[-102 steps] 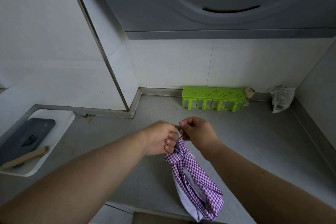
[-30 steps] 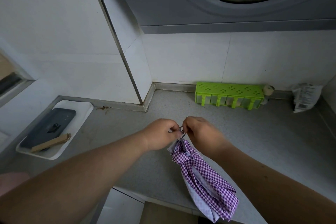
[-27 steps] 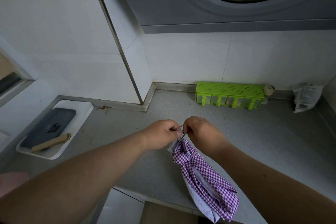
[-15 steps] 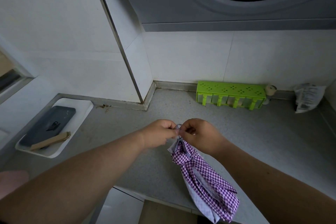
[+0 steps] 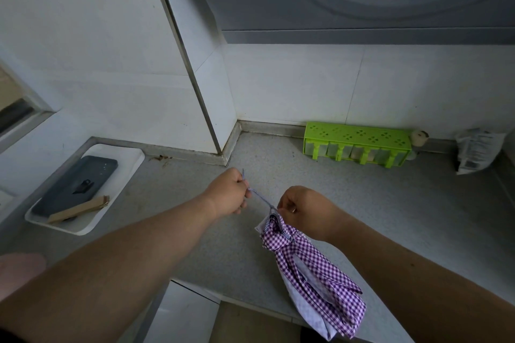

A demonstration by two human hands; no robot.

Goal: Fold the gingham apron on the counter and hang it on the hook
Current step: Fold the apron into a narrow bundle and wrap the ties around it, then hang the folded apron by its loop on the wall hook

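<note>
Here the grey table (image 5: 362,217) lies under and beyond both hands, and the gingham apron (image 5: 312,281), already folded into a narrow bundle, hangs below the right hand (image 5: 303,210), its lower end dangling past the table's near edge. The fold looks done; the step in hand seems to be drawing out the apron's thin strap (image 5: 260,198), perhaps to tighten a tie or free a loop for hanging. The right hand grips the bundle's gathered top, while the left hand (image 5: 230,192) pinches the strap's far end, and the strap runs taut between them.

No hook shows in this view, so the next move calls for finding it, likely by lifting the bundle by its top and slipping the strap over.

Against half a second ago, the hands have parted: then they met knuckle to knuckle over the bundle's top; now the left hand has pulled away to its own side and up, stretching the strap. The bundle hangs much as before.
</note>
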